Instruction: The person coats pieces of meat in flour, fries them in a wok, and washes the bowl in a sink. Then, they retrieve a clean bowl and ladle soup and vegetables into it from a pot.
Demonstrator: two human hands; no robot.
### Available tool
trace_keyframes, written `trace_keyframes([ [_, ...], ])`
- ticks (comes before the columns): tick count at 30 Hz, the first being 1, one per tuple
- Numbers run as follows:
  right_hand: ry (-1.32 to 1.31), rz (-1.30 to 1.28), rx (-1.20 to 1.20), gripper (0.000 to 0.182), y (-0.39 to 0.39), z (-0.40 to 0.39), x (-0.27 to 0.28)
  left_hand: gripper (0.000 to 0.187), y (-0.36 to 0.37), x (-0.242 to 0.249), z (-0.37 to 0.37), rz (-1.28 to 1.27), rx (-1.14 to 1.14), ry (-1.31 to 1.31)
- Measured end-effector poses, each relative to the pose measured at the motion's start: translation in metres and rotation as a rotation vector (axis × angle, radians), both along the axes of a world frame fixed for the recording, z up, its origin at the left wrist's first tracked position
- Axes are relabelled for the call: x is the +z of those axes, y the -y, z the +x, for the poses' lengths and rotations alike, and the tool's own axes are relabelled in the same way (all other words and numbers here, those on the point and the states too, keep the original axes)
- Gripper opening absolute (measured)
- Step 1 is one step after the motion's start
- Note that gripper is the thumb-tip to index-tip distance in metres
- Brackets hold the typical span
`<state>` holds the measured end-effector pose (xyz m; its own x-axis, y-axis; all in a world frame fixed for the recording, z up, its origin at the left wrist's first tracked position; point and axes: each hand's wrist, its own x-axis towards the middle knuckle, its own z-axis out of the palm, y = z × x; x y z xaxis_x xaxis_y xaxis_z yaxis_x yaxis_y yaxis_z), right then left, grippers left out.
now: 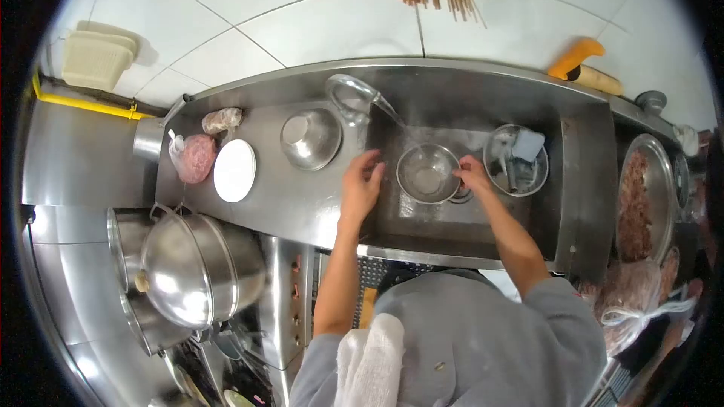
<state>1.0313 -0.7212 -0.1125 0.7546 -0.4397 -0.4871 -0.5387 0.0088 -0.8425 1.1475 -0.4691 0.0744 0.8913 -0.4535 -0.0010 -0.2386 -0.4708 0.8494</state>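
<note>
A round metal bowl [427,175] is in the sink basin [483,234], below the end of the curved faucet [362,90]. My right hand [473,176] pinches the bowl's right rim. My left hand [363,184] is at the basin's left edge, apart from the bowl, its thumb and fingers spread with nothing between them. Right of the bowl, a metal colander [498,149] holds a pale blue sponge-like block [528,145] and some utensils I cannot make out. Another metal bowl [305,152] lies upside down on the drainboard [294,196].
Left on the drainboard are a white plate [234,171] and a bag of pink minced meat [197,158]. Large metal pots [188,264] stand at the lower left. An orange-handled tool [577,56] is on the back ledge. A metal tray [667,188] with meat lies right.
</note>
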Motion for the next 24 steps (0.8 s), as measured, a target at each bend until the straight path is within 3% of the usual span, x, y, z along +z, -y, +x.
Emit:
trace_keyframes([
  [2,0.029,0.28,-0.173,0.027,-0.009,-0.002,0.0,0.034,-0.01,0.005,-0.007,-0.013,0.015,-0.061],
  [6,0.037,0.415,-0.171,0.028,-0.023,0.02,0.025,0.051,-0.02,0.006,-0.022,-0.046,0.059,-0.182],
  [7,0.089,0.306,-0.12,0.026,-0.019,0.026,0.045,0.051,-0.022,0.004,-0.027,-0.044,0.065,-0.178],
  [8,0.14,0.196,-0.067,0.024,-0.013,0.035,0.054,0.057,-0.023,-0.002,-0.033,-0.08,0.095,-0.338],
  [9,0.371,-0.147,-0.012,0.021,-0.002,0.048,0.043,0.062,-0.021,-0.01,-0.035,-0.122,0.126,-0.499],
  [10,0.363,-0.346,0.08,0.02,0.005,0.057,0.078,0.076,-0.021,-0.023,-0.037,-0.062,0.091,-0.593],
  [11,0.351,-0.544,0.171,0.019,0.007,0.062,0.131,0.076,-0.014,-0.033,-0.042,-0.066,0.096,-0.596],
  [12,0.357,-0.546,0.182,0.019,0.0,0.071,0.162,0.074,-0.003,-0.041,-0.047,-0.144,0.128,-0.769],
  [14,0.391,-0.953,0.382,0.015,-0.018,0.09,0.201,0.071,0.014,-0.067,-0.048,-0.289,0.137,-1.02],
  [15,0.41,-0.954,0.391,0.015,-0.022,0.096,0.202,0.069,0.022,-0.082,-0.046,-0.355,0.107,-1.101],
  [16,0.621,-0.943,0.352,0.015,-0.025,0.1,0.201,0.069,0.033,-0.086,-0.046,-0.366,0.118,-1.087],
  [17,0.829,-0.919,0.31,0.014,-0.028,0.102,0.199,0.064,0.041,-0.089,-0.046,-0.556,0.194,-1.145],
  [18,0.845,-0.916,0.323,0.014,-0.03,0.101,0.197,0.059,0.046,-0.091,-0.044,-0.754,0.269,-1.196],
  [20,0.819,-0.379,0.087,0.01,-0.026,0.087,0.186,0.054,0.05,-0.093,-0.033,-0.855,0.255,-1.109],
  [21,0.825,-0.376,0.103,0.01,-0.017,0.083,0.157,0.049,0.049,-0.092,-0.029,-0.934,0.23,-1.034],
  [22,0.882,0.018,-0.026,0.01,-0.006,0.082,0.111,0.04,0.046,-0.073,-0.03,-0.881,0.304,-0.865],
  [23,0.909,0.418,-0.154,0.012,-0.005,0.081,0.082,0.042,0.042,-0.082,-0.018,-0.93,0.228,-0.772],
  [24,0.91,0.423,-0.143,0.012,-0.013,0.075,0.074,0.044,0.038,-0.067,-0.016,-0.777,0.207,-0.619],
])
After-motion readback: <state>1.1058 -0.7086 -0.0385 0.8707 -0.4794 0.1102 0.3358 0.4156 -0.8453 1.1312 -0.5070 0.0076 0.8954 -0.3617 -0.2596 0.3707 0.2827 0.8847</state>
